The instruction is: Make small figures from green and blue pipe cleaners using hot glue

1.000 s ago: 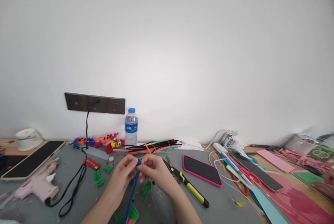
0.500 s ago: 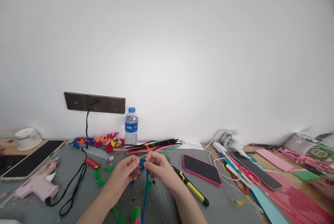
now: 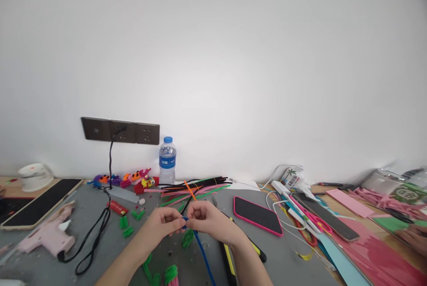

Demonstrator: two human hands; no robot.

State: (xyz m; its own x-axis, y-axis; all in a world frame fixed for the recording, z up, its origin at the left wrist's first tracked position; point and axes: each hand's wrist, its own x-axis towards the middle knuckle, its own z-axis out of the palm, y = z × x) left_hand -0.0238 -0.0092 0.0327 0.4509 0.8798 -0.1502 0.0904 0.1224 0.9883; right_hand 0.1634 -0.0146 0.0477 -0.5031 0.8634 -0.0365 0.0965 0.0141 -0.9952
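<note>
Since the earlier frame the blue pipe cleaner (image 3: pixel 202 250) has swung from hanging leftward to trailing right toward the table's near edge. Left hand (image 3: pixel 162 224) and right hand (image 3: pixel 208 221) both pinch its coiled end; winding seems underway, needing another tight turn.

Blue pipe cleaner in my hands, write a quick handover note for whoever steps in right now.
Left hand: fingertips pinched on the near end of the blue pipe cleaner.
Right hand: pinching the same end from the other side; the hands almost meet.
The stem trails down toward the body over the grey mat.
Nearby: green pipe cleaner pieces under the hands, yellow-handled pliers by the right wrist, spare pipe cleaners behind.
Done: the end looks bent or curled, though the fingers hide it.
Left: the rest of the stem is straight.
</note>
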